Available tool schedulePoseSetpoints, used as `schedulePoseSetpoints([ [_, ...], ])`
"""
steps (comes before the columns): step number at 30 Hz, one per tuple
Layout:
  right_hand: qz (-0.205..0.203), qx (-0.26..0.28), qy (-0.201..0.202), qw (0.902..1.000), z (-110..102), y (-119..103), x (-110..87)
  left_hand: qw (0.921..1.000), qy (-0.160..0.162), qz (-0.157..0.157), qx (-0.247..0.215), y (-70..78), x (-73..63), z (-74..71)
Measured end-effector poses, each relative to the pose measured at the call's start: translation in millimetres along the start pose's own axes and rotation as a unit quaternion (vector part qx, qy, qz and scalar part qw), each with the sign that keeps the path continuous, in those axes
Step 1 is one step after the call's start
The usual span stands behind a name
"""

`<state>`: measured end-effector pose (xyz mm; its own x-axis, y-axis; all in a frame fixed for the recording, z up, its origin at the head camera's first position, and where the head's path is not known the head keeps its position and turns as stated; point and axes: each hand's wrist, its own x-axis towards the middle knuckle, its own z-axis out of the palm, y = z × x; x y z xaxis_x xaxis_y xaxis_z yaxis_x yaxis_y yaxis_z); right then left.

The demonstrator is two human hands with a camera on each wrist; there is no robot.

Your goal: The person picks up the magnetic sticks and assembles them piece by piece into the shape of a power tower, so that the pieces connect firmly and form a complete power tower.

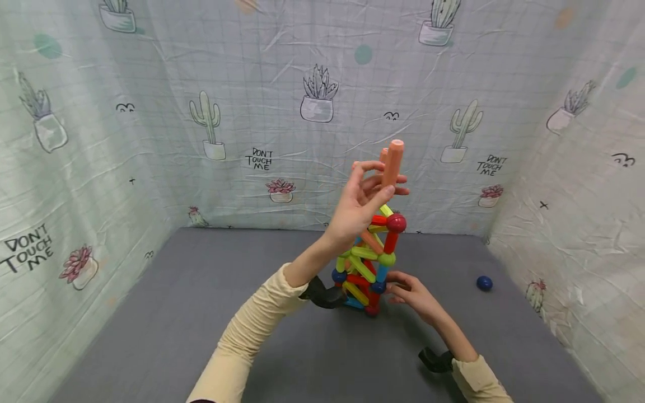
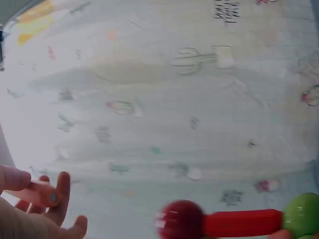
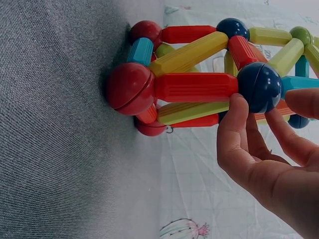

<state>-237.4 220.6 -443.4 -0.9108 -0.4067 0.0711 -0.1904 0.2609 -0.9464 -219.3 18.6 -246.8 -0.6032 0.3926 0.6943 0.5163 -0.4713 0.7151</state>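
Note:
My left hand (image 1: 358, 210) is raised over the top of a tower of magnetic rods and balls (image 1: 364, 253). It pinches an orange magnetic rod (image 1: 393, 162) upright between thumb and fingers, and a second orange rod's end (image 1: 384, 154) shows behind it. In the left wrist view, the orange rod (image 2: 46, 195) lies across the fingers, apart from the tower's red ball (image 2: 182, 220). Low on the tower's right side is my right hand (image 1: 418, 299). Its loosely bent fingers touch a dark blue ball (image 3: 259, 87) in the right wrist view.
A loose dark blue ball (image 1: 485, 283) lies to the right on the grey table (image 1: 242, 280). Cactus-printed sheeting (image 1: 242, 84) stands behind and at both sides. Black wrist straps (image 1: 325, 294) hang close to the tower on the left.

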Motion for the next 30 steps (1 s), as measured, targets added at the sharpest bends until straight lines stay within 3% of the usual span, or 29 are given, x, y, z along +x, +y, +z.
schedulePoseSetpoints([
  [3, 0.001, 0.006, -0.003, 1.0, 0.3, 0.6, -0.3, 0.997, -0.026, -0.02, 0.07, -12.9, 4.8, 9.2],
  [8, 0.004, 0.012, -0.007, 0.9999, 1.2, 0.3, -1.0, 0.978, -0.037, -0.045, 0.2, -23.7, 1.9, 13.9],
  [14, 0.0, 0.011, -0.004, 0.9999, 0.3, 0.1, -1.9, 0.9673, -0.038, -0.041, 0.248, -23.9, 0.7, 16.4],
  [17, -0.001, 0.008, -0.008, 0.9999, -2.1, 1.1, -1.4, 0.9634, -0.024, -0.032, 0.265, -24.5, 0.1, 15.8],
  [19, -0.002, 0.004, -0.008, 1.0, -5.8, 2.7, -1.1, 0.9566, -0.012, -0.004, 0.291, -27.5, -1.4, 12.5],
  [21, -0.001, -0.005, 0.005, 1.0, -12.2, 5.5, -1.0, 0.944, 0.003, 0.049, 0.326, -29.9, -3.6, 7.0],
  [23, -0.003, -0.023, 0.031, 0.9992, -22.3, 10.0, -1.8, 0.9252, 0.018, 0.127, 0.357, -30.4, -5.7, 0.0],
  [25, -0.011, -0.058, 0.072, 0.9957, -35.6, 16.9, -3.5, 0.9001, 0.04, 0.211, 0.379, -27.1, -7.7, -7.8],
  [28, -0.024, -0.16, 0.151, 0.9751, -60.8, 31.5, -8.9, 0.8623, 0.088, 0.307, 0.393, -22.4, -8.0, -21.2],
  [30, -0.029, -0.23, 0.2, 0.9521, -79.4, 42.5, -13.7, 0.85, 0.12, 0.32, 0.401, -24.2, -7.5, -31.1],
])
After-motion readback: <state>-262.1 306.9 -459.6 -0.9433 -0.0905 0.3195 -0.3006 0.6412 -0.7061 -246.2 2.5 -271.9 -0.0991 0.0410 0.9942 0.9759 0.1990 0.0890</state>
